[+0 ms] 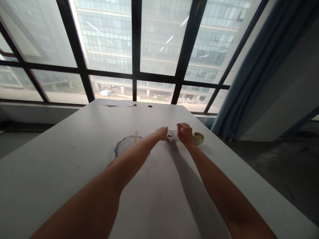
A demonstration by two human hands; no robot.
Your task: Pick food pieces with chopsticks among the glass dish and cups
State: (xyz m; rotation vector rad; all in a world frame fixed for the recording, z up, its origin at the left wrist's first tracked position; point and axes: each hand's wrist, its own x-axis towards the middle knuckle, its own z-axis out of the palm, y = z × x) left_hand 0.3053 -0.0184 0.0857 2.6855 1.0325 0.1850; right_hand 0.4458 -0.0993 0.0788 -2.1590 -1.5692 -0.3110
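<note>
My left hand [163, 133] curls round the left side of a small, whitish see-through cup [170, 134] with something dark inside. On the other side, my right hand [184, 132] has its fingers bent and drawn together beside a pale, clear piece that touches or adjoins the cup. Whether that piece is a second cup or a lid, I cannot tell. A small bowl [198, 139] of light-brown, nut-like pieces stands just right of my right hand. Partly behind my left forearm lies a scalloped clear glass plate [122, 145], with a pair of chopsticks [136, 136] resting on it.
The white table [82, 162] stretches toward a large window with dark frames [136, 39]. White papers [113, 102] lie at its far left edge, near two dark round holes in the tabletop. A blue curtain [239, 89] hangs beyond the right edge.
</note>
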